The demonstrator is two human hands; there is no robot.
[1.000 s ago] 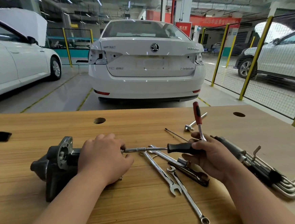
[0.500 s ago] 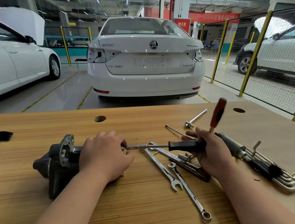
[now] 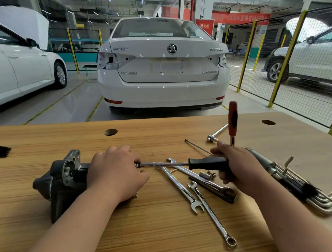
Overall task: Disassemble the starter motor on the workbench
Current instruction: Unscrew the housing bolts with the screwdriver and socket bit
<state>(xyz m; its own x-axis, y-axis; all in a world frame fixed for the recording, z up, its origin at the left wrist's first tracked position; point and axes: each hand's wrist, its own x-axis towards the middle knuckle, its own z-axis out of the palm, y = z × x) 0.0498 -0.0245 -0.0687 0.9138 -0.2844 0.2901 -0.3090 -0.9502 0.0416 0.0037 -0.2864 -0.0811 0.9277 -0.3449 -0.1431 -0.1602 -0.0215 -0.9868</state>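
Gripping starter motor (image 3: 63,177) with left hand (image 3: 115,173), right hand (image 3: 241,169) holding black-handled driver (image 3: 206,163)

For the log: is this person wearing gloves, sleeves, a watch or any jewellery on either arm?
No. The left hand and right hand are ungloved. Both forearms are uncovered to the frame edge; no sleeve, watch, ring or bracelet shows.

Our left hand (image 3: 116,171) lies palm down, fingers curled over the starter motor (image 3: 64,175); our right hand (image 3: 239,169), knuckles up, wraps its fingers round a black driver handle (image 3: 208,163). Both bare forearms reach in from below
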